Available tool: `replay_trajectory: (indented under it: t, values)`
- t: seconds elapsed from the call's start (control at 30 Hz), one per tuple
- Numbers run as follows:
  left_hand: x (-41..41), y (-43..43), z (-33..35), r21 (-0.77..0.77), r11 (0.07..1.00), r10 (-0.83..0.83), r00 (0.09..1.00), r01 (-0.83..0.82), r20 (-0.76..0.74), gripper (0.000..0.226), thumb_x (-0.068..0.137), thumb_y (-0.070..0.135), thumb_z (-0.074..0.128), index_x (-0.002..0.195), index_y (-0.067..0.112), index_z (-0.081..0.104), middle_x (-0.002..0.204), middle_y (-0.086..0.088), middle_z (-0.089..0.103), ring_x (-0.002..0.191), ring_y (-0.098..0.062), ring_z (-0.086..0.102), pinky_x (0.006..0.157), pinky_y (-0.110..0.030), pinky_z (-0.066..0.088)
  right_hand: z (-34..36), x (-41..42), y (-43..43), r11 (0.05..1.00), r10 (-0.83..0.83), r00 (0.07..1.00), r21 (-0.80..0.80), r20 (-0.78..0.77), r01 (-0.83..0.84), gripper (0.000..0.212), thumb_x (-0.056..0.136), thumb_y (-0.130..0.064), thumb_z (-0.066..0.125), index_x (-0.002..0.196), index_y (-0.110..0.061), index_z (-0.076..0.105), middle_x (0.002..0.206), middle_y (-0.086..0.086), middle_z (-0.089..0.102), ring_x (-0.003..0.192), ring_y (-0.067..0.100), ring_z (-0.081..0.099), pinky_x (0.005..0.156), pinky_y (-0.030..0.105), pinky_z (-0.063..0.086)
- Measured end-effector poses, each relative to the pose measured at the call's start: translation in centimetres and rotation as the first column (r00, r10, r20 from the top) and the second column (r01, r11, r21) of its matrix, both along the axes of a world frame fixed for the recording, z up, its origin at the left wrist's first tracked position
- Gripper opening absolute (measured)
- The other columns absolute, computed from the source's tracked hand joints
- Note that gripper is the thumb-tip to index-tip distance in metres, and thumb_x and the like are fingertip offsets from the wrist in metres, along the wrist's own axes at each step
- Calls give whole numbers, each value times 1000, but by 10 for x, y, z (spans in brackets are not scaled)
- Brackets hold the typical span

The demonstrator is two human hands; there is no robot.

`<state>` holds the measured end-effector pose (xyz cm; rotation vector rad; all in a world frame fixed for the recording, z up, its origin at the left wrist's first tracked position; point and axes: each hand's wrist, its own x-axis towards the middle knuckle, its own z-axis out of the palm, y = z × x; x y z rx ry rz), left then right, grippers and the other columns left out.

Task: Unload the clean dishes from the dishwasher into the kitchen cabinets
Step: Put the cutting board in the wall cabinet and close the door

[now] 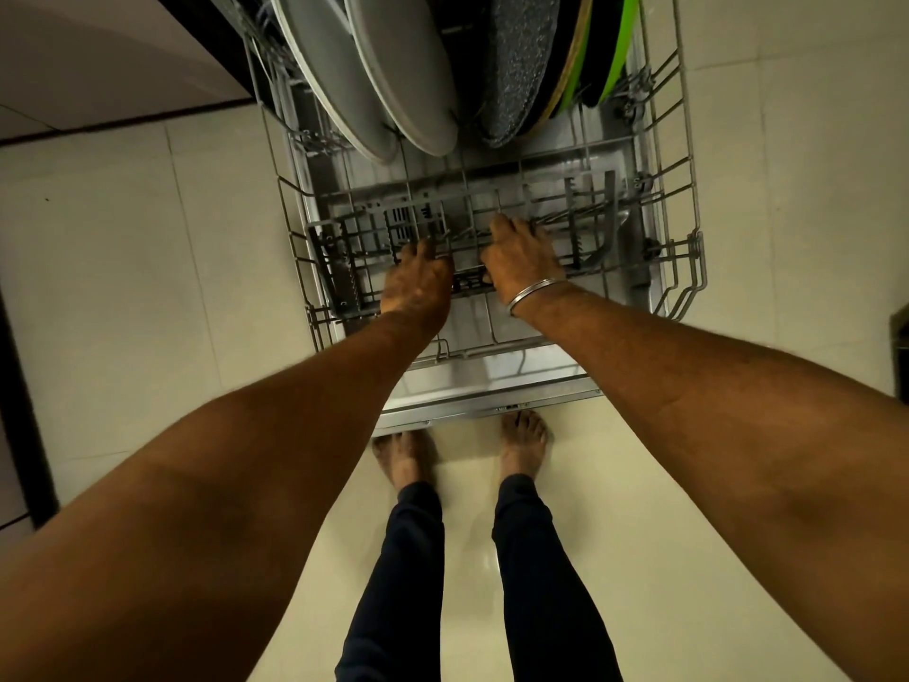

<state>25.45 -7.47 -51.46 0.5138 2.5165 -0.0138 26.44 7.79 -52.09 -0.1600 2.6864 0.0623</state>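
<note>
Seen from above: pulled-out grey wire dishwasher rack over the open door, both arms reaching down into its front section. Left hand and right hand side by side on the dark grey plastic cutlery basket lying across the rack, fingers curled over its grid; whether either grip is clamped tight cannot be told. Beyond the hands, well apart at the rack's back, standing on edge: two pale grey round plates, a dark speckled pan, a bright green-rimmed item.
</note>
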Motion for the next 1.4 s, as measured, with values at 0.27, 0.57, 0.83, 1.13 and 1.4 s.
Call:
replay_trajectory:
  t: [0.27, 0.57, 0.83, 1.13, 1.4]
  values:
    - [-4, 5, 5, -61, 997, -38, 999, 40, 35, 49, 91, 8, 64, 139, 17, 57, 150, -12, 40, 139, -36, 35, 112, -51, 40, -5, 0, 5, 999, 34, 999, -5, -30, -34, 28, 87, -23, 71, 115, -18, 68, 131, 9, 60, 121, 31, 53, 100, 47, 39]
    - [-10, -8, 19, 6, 999, -37, 999, 37, -18, 59, 91, 12, 61, 146, 23, 40, 136, -9, 59, 132, -33, 38, 109, -47, 36, 8, -6, 21, 974, 15, 999, -227, -44, -25, 28, 88, -16, 70, 115, -17, 63, 110, 5, 71, 108, 29, 64, 96, 43, 40]
    - [-14, -15, 51, 103, 995, 1, 997, 8, -83, 34, 104, 37, 46, 137, 33, 43, 132, -4, 62, 127, -30, 49, 101, -51, 30, 50, -17, 27, 831, -208, 971, -503, 117, 238, 13, 93, -20, 66, 105, -21, 73, 96, 10, 72, 91, 30, 65, 78, 37, 54]
    - [-25, -32, 169, 196, 970, 138, 990, -142, 33, 23, 109, 42, 40, 121, 30, 57, 104, -8, 69, 83, -24, 60, 71, -36, 41, 172, -39, 26, 565, -294, 918, -726, 266, 391, 13, 77, -10, 85, 88, -10, 79, 85, 4, 76, 81, 15, 70, 80, 30, 56]
    - [-19, -71, 339, 384, 851, 340, 933, -358, 116, 10, 104, 29, 53, 112, 35, 56, 95, 0, 66, 83, -25, 64, 73, -43, 58, 342, -49, 3, 485, -231, 942, -810, 244, 328, 18, 73, -5, 86, 83, -16, 75, 78, 2, 75, 70, 8, 67, 71, 25, 58]
